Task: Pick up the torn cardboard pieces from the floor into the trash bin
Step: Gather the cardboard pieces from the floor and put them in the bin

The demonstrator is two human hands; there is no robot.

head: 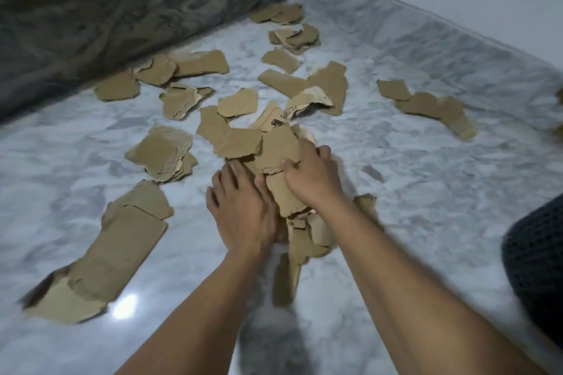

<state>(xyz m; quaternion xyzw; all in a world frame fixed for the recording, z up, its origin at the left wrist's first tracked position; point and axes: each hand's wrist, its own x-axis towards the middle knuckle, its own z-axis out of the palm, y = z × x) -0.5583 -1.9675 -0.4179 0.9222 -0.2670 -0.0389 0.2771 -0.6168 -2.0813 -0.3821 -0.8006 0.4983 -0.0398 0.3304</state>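
Several torn brown cardboard pieces lie scattered over the white marble floor (396, 176). A heap of cardboard pieces (275, 146) sits in the middle, right in front of me. My left hand (240, 207) presses against the heap's left side with its fingers spread. My right hand (310, 173) lies on top of the heap, fingers curled around a piece at the heap's top. More pieces hang under my wrists. A long cardboard strip (103, 256) lies at the lower left. The black mesh trash bin (536, 259) shows partly at the right edge.
A dark patterned bed side (122, 18) runs along the upper left. A white wall with a marble skirting (426, 39) closes the right. Separate cardboard clusters lie near the bed (170, 70), in the far corner (292, 30) and at the right (432, 106).
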